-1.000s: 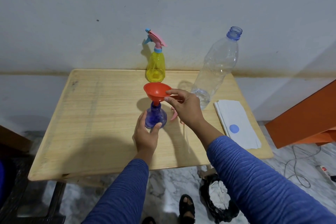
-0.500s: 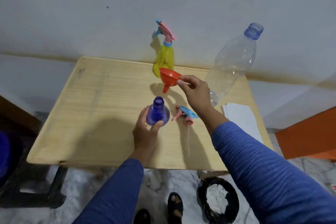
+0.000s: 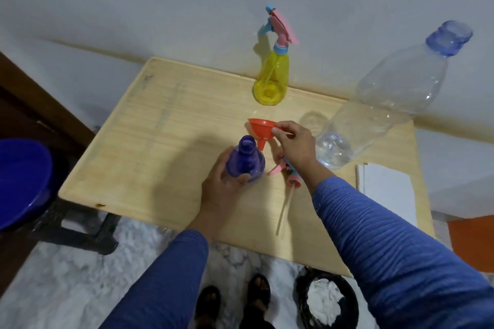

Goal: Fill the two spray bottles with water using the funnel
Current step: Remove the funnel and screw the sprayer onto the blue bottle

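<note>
My left hand point(image 3: 220, 184) grips the open purple spray bottle point(image 3: 246, 159), which stands uncapped on the wooden table point(image 3: 165, 147). My right hand point(image 3: 295, 145) pinches the rim tab of the red funnel point(image 3: 261, 129) and holds it in the air just right of the bottle's neck, spout pointing down. The yellow spray bottle point(image 3: 272, 77) stands capped with its pink and blue sprayer at the table's back edge. A loose pink and blue sprayer head point(image 3: 290, 177) with its dip tube lies on the table under my right wrist.
A large clear plastic bottle point(image 3: 382, 99) with an open neck and very little water stands at the right. White paper point(image 3: 387, 189) lies at the table's right edge. A blue lid point(image 3: 18, 181) is at far left. A black bin point(image 3: 327, 299) sits on the floor.
My right hand lifted the funnel out of the purple bottle's neck, carried it back and right, and now holds it lower, close beside the neck. My left hand kept holding the bottle.
</note>
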The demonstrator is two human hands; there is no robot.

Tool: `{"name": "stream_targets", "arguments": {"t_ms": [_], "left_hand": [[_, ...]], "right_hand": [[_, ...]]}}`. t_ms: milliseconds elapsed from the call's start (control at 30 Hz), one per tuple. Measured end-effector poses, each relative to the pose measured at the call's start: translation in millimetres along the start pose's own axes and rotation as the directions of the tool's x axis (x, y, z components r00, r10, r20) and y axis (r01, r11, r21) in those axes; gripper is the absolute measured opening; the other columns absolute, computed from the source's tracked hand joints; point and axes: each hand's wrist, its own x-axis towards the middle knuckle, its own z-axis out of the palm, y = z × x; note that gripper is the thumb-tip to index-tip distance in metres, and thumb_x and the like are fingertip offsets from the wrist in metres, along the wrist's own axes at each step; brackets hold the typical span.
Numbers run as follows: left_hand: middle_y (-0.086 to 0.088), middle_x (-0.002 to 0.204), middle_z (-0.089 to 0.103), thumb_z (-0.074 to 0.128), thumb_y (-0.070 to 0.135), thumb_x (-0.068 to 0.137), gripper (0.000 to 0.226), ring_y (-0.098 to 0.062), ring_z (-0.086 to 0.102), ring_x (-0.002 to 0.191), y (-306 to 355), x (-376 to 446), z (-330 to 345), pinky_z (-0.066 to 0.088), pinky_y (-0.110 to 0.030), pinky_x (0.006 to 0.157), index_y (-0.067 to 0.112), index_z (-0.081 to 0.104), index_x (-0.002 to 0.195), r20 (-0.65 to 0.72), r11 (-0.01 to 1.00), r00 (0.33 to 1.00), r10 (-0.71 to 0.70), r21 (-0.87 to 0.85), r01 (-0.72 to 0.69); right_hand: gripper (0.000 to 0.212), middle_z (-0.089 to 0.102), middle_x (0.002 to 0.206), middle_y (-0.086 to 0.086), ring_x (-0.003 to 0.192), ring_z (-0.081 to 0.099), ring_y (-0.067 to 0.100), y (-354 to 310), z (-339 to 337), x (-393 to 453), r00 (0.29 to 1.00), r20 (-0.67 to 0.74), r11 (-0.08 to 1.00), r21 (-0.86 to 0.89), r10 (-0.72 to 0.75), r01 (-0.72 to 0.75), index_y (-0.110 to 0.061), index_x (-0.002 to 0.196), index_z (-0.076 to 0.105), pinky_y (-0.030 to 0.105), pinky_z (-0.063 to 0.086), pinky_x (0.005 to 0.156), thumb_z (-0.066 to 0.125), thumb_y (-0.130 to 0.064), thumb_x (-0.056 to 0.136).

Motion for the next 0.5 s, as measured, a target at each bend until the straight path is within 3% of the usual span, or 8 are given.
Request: {"name": "stream_targets", "arguments": {"t_ms": [67, 200, 333, 400, 500], "left_hand": [[0.008, 0.129, 0.057, 0.077, 0.013, 0.074, 0.069, -0.009, 0.056, 0.114, 2, -1, 0, 0.046, -0.024, 0.095, 0.028, 0.047, 0.135, 0.004, 1.0, 1.0, -0.021, -0.011, 0.021], [0.008, 0.13, 0.056, 0.075, 0.015, 0.076, 0.069, -0.008, 0.055, 0.114, 6, -3, 0, 0.045, -0.021, 0.092, 0.03, 0.044, 0.137, 0.019, 1.0, 1.0, -0.024, 0.02, 0.023], [0.009, 0.13, 0.056, 0.074, 0.021, 0.077, 0.069, -0.01, 0.055, 0.115, 3, -1, -1, 0.044, -0.026, 0.095, 0.036, 0.042, 0.137, 0.024, 0.997, 1.0, -0.02, 0.08, 0.018], [0.013, 0.125, 0.057, 0.074, 0.02, 0.076, 0.067, -0.01, 0.056, 0.113, 3, -1, 0, 0.044, -0.027, 0.095, 0.039, 0.044, 0.133, 0.008, 0.996, 1.0, -0.019, 0.085, 0.019], [0.011, 0.123, 0.059, 0.074, 0.02, 0.077, 0.068, -0.009, 0.056, 0.11, 4, -3, 0, 0.042, -0.023, 0.09, 0.039, 0.043, 0.134, -0.002, 0.996, 1.0, -0.023, 0.088, 0.023]], "right_hand": [[0.028, 0.065, 0.113, 0.004, 0.096, 0.062, 0.019, 0, -3, -2, 1.0, 0.006, 1.0, -0.004, 0.0, 0.0, -0.022, 0.115, 0.064, 0.04, 0.053, 0.09, 0.063, -0.026, 0.088], [0.051, 0.057, 0.13, 0.006, 0.112, 0.054, 0.015, -4, -9, -20, 1.0, -0.017, 0.999, 0.043, 0.02, -0.019, -0.024, 0.136, 0.047, 0.032, 0.046, 0.098, 0.064, -0.023, 0.088], [0.053, 0.051, 0.134, 0.007, 0.119, 0.048, 0.009, 2, -4, -55, 0.992, -0.127, 1.0, -0.015, -0.021, 0.019, -0.016, 0.136, 0.045, 0.005, 0.028, 0.087, 0.064, -0.02, 0.087], [0.048, 0.051, 0.128, 0.008, 0.116, 0.047, 0.011, 13, 4, -75, 0.974, -0.226, 0.998, -0.063, -0.011, -0.004, -0.016, 0.134, 0.049, 0.004, 0.023, 0.083, 0.063, -0.023, 0.088], [0.047, 0.049, 0.121, 0.009, 0.113, 0.044, 0.018, 29, 13, -97, 0.928, -0.37, 0.986, -0.133, 0.04, -0.096, -0.017, 0.132, 0.051, 0.013, 0.026, 0.086, 0.062, -0.027, 0.087]]}}
